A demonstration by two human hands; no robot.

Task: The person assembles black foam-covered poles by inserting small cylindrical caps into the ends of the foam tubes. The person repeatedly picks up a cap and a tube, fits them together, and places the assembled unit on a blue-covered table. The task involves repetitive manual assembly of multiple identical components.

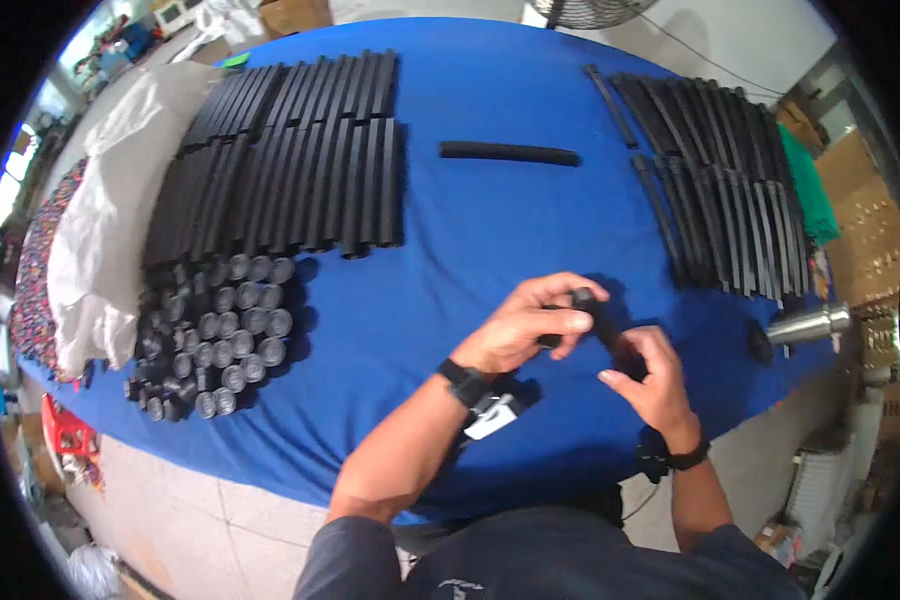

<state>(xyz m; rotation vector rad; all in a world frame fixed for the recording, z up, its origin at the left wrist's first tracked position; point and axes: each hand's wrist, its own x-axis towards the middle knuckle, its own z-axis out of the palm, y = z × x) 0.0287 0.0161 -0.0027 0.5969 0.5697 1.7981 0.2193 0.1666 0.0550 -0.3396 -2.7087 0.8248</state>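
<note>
Near the front of the blue cloth, a short length of black tube (603, 326) slants between my two hands. My left hand (532, 325) is closed around its upper end, with the thumb laid over a dark rounded tip. Under those same fingers a second small black piece (549, 341) shows; its kind is unclear. My right hand (658, 378) curls its fingers around the tube's lower end, which is mostly hidden. Farther back, a single black tube (510, 153) lies crosswise on the cloth.
The blue-covered table (490, 240) bears rows of black tubes (320, 180) at left, with round black caps (232, 340) nearer. Thinner black pieces (715, 190) lie at right, beside a metal cylinder (808, 323). White sheeting (120, 220) drapes the left edge; a fan (590, 10) stands behind.
</note>
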